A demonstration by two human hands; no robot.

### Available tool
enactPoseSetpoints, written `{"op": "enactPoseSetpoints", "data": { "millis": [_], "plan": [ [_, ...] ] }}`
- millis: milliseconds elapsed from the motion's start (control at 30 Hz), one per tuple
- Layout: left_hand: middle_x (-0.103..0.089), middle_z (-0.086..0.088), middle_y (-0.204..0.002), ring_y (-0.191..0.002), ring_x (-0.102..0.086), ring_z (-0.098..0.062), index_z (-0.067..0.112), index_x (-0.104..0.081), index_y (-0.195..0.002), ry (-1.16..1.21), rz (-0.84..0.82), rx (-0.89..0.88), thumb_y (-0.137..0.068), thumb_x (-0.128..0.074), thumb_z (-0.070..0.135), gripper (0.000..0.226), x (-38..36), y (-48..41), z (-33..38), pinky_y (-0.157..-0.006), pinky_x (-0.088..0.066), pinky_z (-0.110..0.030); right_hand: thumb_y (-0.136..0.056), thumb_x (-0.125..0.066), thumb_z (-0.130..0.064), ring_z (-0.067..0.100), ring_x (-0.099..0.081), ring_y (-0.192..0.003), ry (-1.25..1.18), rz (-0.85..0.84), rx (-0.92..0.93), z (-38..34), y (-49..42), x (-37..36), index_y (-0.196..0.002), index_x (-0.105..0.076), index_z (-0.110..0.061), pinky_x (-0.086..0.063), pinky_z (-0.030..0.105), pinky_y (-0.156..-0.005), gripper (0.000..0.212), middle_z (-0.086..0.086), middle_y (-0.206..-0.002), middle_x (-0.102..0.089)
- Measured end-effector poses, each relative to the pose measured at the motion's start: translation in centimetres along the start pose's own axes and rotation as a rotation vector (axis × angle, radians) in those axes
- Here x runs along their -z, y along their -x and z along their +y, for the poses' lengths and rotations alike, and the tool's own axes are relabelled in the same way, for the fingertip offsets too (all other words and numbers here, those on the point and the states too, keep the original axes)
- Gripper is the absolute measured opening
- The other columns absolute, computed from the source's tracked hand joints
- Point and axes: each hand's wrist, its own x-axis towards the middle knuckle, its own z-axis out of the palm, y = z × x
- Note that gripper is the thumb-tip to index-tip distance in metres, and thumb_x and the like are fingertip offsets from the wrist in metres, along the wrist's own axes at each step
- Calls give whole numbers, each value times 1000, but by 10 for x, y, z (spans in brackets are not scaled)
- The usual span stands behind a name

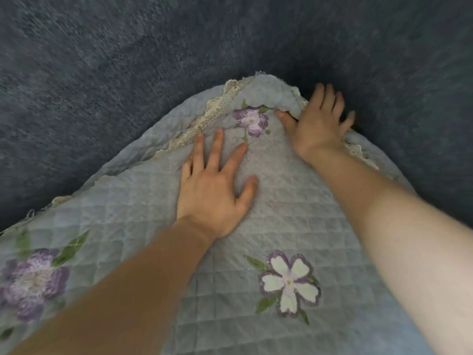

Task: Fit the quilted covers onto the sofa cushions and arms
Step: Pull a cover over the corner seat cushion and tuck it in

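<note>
Quilted cover (pixel 256 226): spread over the seat, its far corner bunched against the blue sofa (pixel 102 73).
Left hand (pixel 215 190): laid flat on the cover, fingers splayed, nothing grasped.
Right hand (pixel 317 124): far corner fold pinched under the thumb, fingers extended.

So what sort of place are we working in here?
Likely a living room, right on a sofa: dark blue sofa upholstery fills the view, and a quilted floral cover with lace trim lies on the seat.
</note>
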Motion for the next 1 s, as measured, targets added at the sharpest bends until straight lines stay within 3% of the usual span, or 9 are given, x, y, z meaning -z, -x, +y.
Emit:
{"op": "enactPoseSetpoints", "data": {
  "millis": [133,233,333,433,500,567,667,767,1000],
  "plan": [
    [4,4,-161,-146,10,-26,42,-12,-150,-4,-54,22,-92,-12,63,61,7,-2,-1,-115,-5,-46,-98,-27,-48,18,11,-146,-156,-108,52,17,106,3,-152,6,-17,8,46,-118,70,3,-160,9],
    [6,7,-161,-146,12,-24,45,-14,-148,72,-168,-3,-94,-25,60,58,23,-7,1,-115,-1,-46,-94,-6,-58,11,14,-146,-78,-179,120,48,203,15,-153,3,-25,11,36,-118,68,-4,-160,8],
    [-2,9,-161,-147,5,-18,39,-22,-148,261,-243,-69,-89,-49,49,66,55,-9,-10,-116,-1,-42,-90,-1,-66,9,14,-146,-43,-221,145,66,245,27,-152,2,-28,12,30,-116,73,-5,-160,10],
    [-30,-7,-153,-139,-24,-30,21,-34,-142,-49,23,-6,-84,-43,61,71,72,30,-54,-109,-16,-48,-92,-13,-59,12,13,-146,-44,-256,119,69,243,35,-152,1,-27,8,34,-119,70,-2,-160,10],
    [-50,-19,-134,-123,-44,-37,16,-41,-131,-107,-40,270,-87,-32,72,72,84,58,-91,-101,-29,-51,-94,-17,-57,14,12,-147,-12,-260,105,61,241,35,-153,1,-25,6,36,-119,69,0,-160,9],
    [-56,-22,-126,-114,-52,-41,16,-42,-128,45,-175,399,-89,-30,69,67,90,55,-112,-94,-41,-47,-94,-18,-56,15,9,-147,3,-228,92,58,241,32,-153,-1,-25,4,37,-119,69,1,-161,5],
    [-50,-14,-138,-122,-48,-36,19,-43,-134,169,-285,373,-90,-30,69,68,89,25,-125,-96,-38,-40,-92,-15,-59,13,9,-147,-15,-201,83,59,240,26,-153,-2,-27,4,37,-119,70,-1,-161,4],
    [-43,-3,-146,-131,-42,-29,25,-44,-140,317,-391,438,-75,-32,85,89,90,20,-132,-104,-33,-37,-89,-10,-62,11,11,-146,-19,-209,98,64,237,21,-152,0,-31,5,37,-119,71,-5,-161,6],
    [-46,-10,-144,-125,-48,-33,14,-49,-138,156,-453,554,-47,-24,103,130,105,43,-142,-98,-37,-37,-91,-12,-62,11,10,-146,-18,-213,94,69,236,19,-151,1,-33,5,36,-118,67,-7,-160,7]
  ]
}}
